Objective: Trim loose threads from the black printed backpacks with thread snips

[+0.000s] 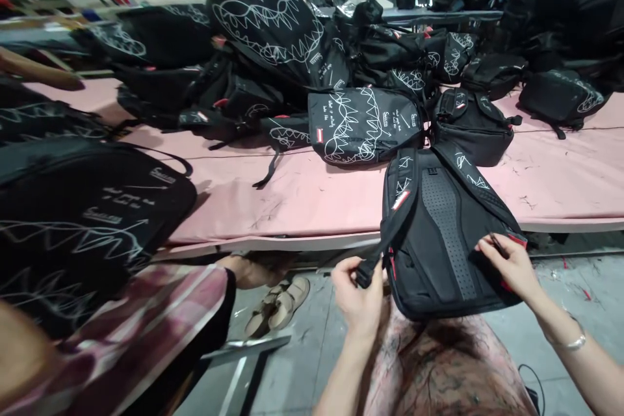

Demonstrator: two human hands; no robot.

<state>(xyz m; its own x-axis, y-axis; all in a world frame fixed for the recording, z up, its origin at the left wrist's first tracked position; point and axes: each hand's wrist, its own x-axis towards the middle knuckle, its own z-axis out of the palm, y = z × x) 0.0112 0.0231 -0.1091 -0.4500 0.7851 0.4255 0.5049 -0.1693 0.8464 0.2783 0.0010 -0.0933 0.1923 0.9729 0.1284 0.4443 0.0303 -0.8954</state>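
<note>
A black backpack [443,234] rests on my lap and against the table edge, its padded back panel and shoulder straps facing up. The straps carry white scribbled lines, and a red-and-white label [400,200] sits on one of them. At the bag's left edge, my left hand [359,292] is closed around a black strap buckle [364,273] at the lower end of a shoulder strap. My right hand [511,266] hovers over the right side of the back panel, fingers pinched on a small dark slender thing [498,245] whose kind I cannot make out.
Several black printed backpacks, including one lying flat [365,125], crowd the pink-covered table [234,201]. To the left, a co-worker sits with another backpack [88,208]. Sandals [283,304] and a metal stool frame [248,346] are on the floor. Thread scraps dot the cloth.
</note>
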